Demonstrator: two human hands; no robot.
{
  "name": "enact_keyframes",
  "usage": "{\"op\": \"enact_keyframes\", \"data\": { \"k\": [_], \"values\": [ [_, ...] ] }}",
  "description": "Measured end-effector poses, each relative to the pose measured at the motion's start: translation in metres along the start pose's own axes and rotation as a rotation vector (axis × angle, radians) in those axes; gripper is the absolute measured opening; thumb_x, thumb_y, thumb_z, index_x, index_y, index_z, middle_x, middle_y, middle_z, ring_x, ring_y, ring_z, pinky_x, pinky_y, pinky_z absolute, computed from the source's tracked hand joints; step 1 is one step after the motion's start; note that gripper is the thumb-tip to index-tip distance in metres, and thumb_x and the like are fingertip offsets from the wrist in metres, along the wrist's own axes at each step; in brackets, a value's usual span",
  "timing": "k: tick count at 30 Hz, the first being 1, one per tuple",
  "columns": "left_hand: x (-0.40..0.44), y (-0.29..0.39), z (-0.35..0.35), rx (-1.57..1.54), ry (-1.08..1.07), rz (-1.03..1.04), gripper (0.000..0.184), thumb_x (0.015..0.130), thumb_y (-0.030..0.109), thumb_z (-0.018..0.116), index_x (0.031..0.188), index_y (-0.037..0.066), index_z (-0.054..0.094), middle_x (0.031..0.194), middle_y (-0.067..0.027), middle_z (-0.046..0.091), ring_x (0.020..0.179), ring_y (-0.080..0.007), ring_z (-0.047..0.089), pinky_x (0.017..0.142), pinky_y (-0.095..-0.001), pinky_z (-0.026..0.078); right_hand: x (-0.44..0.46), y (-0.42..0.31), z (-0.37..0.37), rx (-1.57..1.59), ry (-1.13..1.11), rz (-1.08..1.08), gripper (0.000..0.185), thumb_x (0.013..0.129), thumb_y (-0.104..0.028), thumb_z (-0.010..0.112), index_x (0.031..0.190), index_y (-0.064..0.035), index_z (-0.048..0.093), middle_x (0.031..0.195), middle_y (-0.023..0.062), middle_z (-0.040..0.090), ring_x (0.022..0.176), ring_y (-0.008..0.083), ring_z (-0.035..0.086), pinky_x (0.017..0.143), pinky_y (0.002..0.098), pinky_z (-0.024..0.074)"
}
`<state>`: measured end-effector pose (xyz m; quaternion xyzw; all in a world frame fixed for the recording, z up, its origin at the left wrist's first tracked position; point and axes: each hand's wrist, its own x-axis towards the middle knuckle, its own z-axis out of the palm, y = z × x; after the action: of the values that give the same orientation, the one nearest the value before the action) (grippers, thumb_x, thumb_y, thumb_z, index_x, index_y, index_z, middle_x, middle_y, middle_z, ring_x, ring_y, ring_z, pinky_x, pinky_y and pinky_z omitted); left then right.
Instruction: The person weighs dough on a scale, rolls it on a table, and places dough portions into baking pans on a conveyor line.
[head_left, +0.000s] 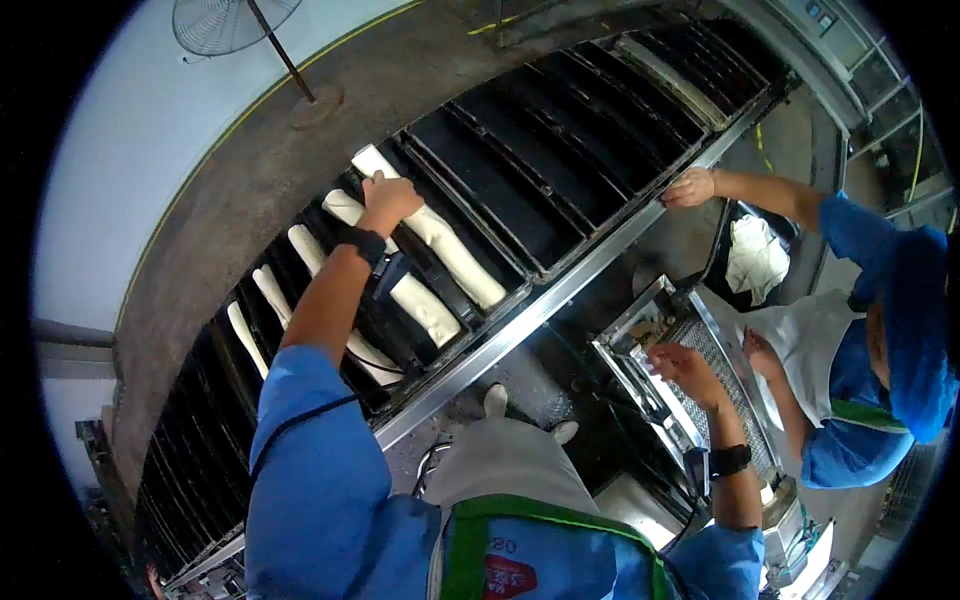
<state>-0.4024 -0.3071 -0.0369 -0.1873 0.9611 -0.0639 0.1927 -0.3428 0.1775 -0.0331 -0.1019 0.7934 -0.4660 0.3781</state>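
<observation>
Long pale dough rolls lie one to a slot in the black troughed pans. My left hand (392, 203) is curled over the upper part of the rightmost dough roll (450, 250), its fingers closed against it near the far end. Beside it lies another dough roll (425, 308), partly covered by my left wrist. More rolls, such as the leftmost dough roll (247, 338), rest in slots to the left, some behind my forearm. My right hand (685, 370) hovers by the metal mesh conveyor (715, 350), fingers loosely apart and nothing visible in them.
The black pans (520, 165) run along a metal rail (480, 360). At right a co-worker in blue has one hand (690, 188) on the rail and another hand (760, 352) near the conveyor. White cloth-like or dough material (755, 258) sits in a dark bin. A fan (232, 20) stands beyond.
</observation>
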Motion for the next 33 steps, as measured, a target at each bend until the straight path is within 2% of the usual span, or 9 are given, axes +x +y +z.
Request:
{"op": "enact_keyframes", "data": {
  "k": [4,6,8,10,13,16,22,30,33],
  "values": [
    [0.000,-0.012,0.007,-0.084,-0.141,0.135,0.036,0.070,0.033,0.043,0.095,0.012,0.058,0.103,-0.0072,0.053,0.101,-0.0373,0.038,0.084,-0.0485,0.029,0.009,0.015,-0.016,-0.038,-0.014,0.069,0.029,0.076,-0.019,0.053,0.097,0.0013,0.052,0.082,0.0084,0.058,0.072,0.0149,0.055,0.063,0.0257,0.0443],
    [0.002,-0.022,0.016,-0.097,-0.216,0.159,0.037,0.069,0.031,0.044,0.101,0.015,0.055,0.106,-0.0086,0.051,0.103,-0.0359,0.039,0.086,-0.0488,0.029,0.015,0.020,-0.022,0.057,0.013,0.029,0.031,0.076,-0.021,0.053,0.097,0.0012,0.052,0.084,0.0087,0.058,0.071,0.0154,0.056,0.063,0.0258,0.0444],
    [-0.003,-0.030,0.030,-0.062,-0.004,0.225,0.042,0.070,0.030,0.044,0.110,0.015,0.047,0.110,-0.0084,0.049,0.103,-0.0252,0.042,0.085,-0.0380,0.033,0.026,0.041,-0.034,-0.060,0.070,-0.045,0.036,0.077,-0.027,0.055,0.099,0.0011,0.051,0.084,0.0078,0.057,0.074,0.0138,0.055,0.067,0.0255,0.0434],
    [0.003,-0.030,0.029,-0.010,-0.139,0.315,0.052,0.070,0.031,0.050,0.118,0.015,0.037,0.115,-0.0094,0.044,0.106,-0.0242,0.041,0.091,-0.0379,0.028,0.022,0.033,-0.053,-0.012,0.000,-0.001,0.042,0.076,-0.032,0.054,0.102,0.0001,0.050,0.096,0.0104,0.054,0.086,0.0165,0.051,0.074,0.0277,0.0412],
    [-0.003,0.003,0.006,0.005,-0.190,0.275,0.069,0.069,0.033,0.055,0.126,0.014,0.022,0.117,-0.0114,0.043,0.108,-0.0251,0.039,0.094,-0.0403,0.022,0.008,0.045,-0.070,-0.143,0.092,-0.157,0.034,0.076,-0.032,0.052,0.092,-0.0023,0.054,0.083,0.0091,0.056,0.077,0.0184,0.051,0.069,0.0285,0.0407],
    [-0.013,0.031,-0.016,-0.088,0.066,0.387,0.049,0.071,0.033,0.054,0.113,0.011,0.044,0.108,-0.0137,0.049,0.103,-0.0352,0.040,0.087,-0.0428,0.031,-0.037,0.051,-0.091,-0.083,0.132,0.111,0.030,0.075,-0.025,0.052,0.095,-0.0028,0.054,0.084,0.0103,0.058,0.074,0.0174,0.053,0.065,0.0285,0.0418],
    [-0.045,0.176,-0.072,-0.241,0.036,0.633,0.036,0.080,0.024,0.046,0.112,0.008,0.044,0.117,-0.0129,0.041,0.114,-0.0290,0.029,0.094,-0.0361,0.022,-0.112,0.191,-0.086,-0.071,0.451,0.079,0.028,0.076,-0.029,0.051,0.087,-0.0041,0.057,0.072,0.0095,0.059,0.063,0.0183,0.054,0.059,0.0307,0.0421],
    [-0.106,0.299,-0.060,-0.224,0.016,0.877,0.036,0.081,0.022,0.045,0.114,0.008,0.043,0.120,-0.0146,0.036,0.115,-0.0285,0.026,0.093,-0.0367,0.025,-0.282,0.313,-0.082,-0.281,0.805,0.769,0.030,0.072,-0.029,0.058,0.088,-0.0045,0.056,0.083,0.0106,0.057,0.073,0.0229,0.055,0.065,0.0334,0.0455],
    [-0.124,0.337,-0.049,-0.150,0.080,0.999,0.035,0.078,0.023,0.049,0.109,0.007,0.047,0.116,-0.0141,0.042,0.110,-0.0296,0.034,0.091,-0.0366,0.028,-0.333,0.379,-0.095,-0.422,1.084,0.640,0.037,0.068,-0.025,0.061,0.098,-0.0055,0.050,0.087,0.0138,0.054,0.081,0.0278,0.052,0.071,0.0367,0.0427]
  ]
}}
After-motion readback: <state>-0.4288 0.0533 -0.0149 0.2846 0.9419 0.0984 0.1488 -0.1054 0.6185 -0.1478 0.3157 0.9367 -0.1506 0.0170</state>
